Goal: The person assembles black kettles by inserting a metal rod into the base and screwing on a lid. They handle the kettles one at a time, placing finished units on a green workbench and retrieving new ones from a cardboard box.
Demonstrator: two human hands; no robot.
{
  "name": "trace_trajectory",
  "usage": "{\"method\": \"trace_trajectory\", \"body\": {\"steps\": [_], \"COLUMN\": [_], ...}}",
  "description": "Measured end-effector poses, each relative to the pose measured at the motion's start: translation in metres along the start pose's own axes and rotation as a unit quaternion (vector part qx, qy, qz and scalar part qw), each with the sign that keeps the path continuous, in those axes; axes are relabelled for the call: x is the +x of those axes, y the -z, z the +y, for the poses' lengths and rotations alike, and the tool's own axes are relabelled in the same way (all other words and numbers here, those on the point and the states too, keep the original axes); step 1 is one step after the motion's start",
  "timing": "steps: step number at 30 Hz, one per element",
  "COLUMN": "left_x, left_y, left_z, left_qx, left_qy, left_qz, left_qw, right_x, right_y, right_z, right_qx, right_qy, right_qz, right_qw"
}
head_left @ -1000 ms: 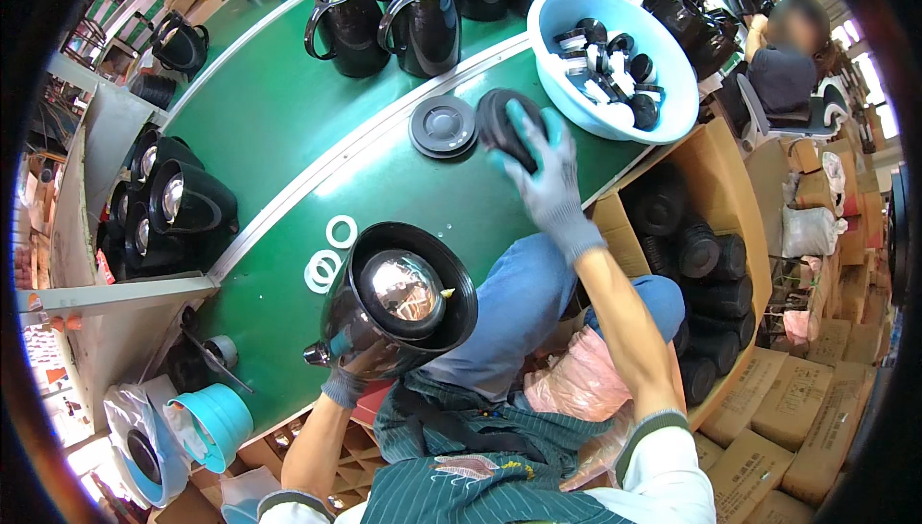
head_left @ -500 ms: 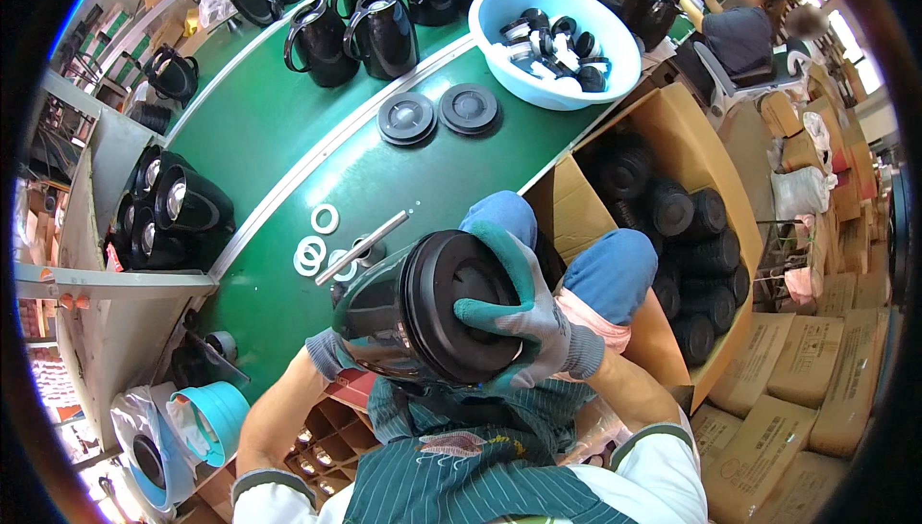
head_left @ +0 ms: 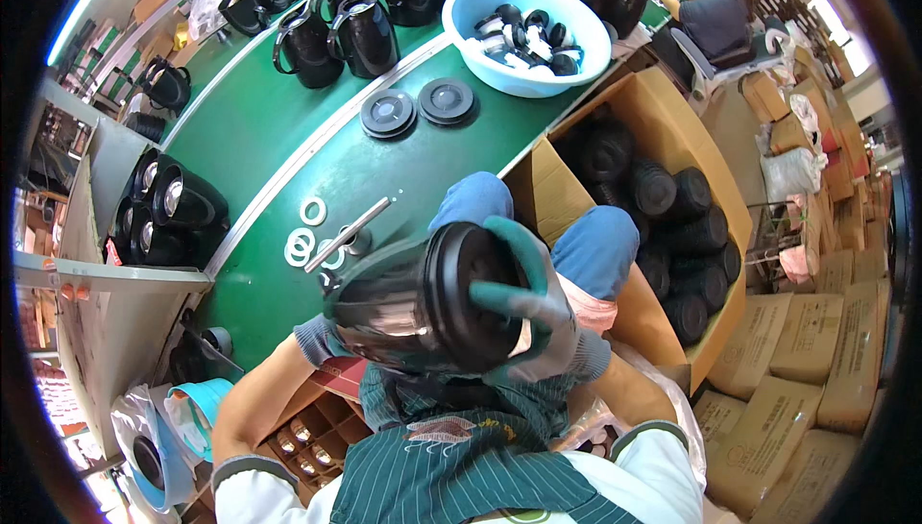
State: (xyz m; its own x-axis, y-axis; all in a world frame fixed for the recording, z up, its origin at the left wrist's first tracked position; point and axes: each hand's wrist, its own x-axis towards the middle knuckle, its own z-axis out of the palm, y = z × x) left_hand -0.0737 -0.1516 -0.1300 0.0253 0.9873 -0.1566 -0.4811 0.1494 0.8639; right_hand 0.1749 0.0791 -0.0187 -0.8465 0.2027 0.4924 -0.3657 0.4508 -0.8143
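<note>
A glossy black jug (head_left: 379,308) lies on its side above my lap, its round black base (head_left: 480,284) turned toward the right. My left hand (head_left: 323,340), in a grey knitted glove, supports the jug from the left; its fingers are hidden behind the body. Over the base, my right hand (head_left: 543,317) in a green and grey glove grips the rim, with fingers and thumb bent across the disc and slightly blurred. Left of the jug, a metal rod (head_left: 351,233) and several white rings (head_left: 312,211) are on the green table (head_left: 250,303).
Black discs (head_left: 448,101) sit in two stacks on the table. Behind them stand black jugs (head_left: 368,34) and a light-blue basin (head_left: 528,82) of small black and white parts. At right, an open carton (head_left: 715,154) holds black round pieces. A co-worker (head_left: 711,24) sits beyond.
The jug has tilted, its base now facing more to the right. My right hand has shifted on the base, its fingers more spread. The whole view has moved slightly.
</note>
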Motion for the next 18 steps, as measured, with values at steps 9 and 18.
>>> {"method": "trace_trajectory", "body": {"steps": [9,18], "left_x": [0.015,0.013], "left_y": [-0.037,-0.012], "left_z": [0.103,0.054], "left_qx": [0.717,0.412], "left_qy": [-0.373,-0.053], "left_qz": [0.190,0.304], "left_qw": [0.557,0.857], "right_x": [-0.023,-0.025], "right_y": [0.003,0.000], "right_z": [0.044,0.051], "right_qx": [0.289,-0.095], "right_qy": [-0.326,0.063], "right_qz": [-0.053,0.038], "right_qw": [0.899,0.993]}}
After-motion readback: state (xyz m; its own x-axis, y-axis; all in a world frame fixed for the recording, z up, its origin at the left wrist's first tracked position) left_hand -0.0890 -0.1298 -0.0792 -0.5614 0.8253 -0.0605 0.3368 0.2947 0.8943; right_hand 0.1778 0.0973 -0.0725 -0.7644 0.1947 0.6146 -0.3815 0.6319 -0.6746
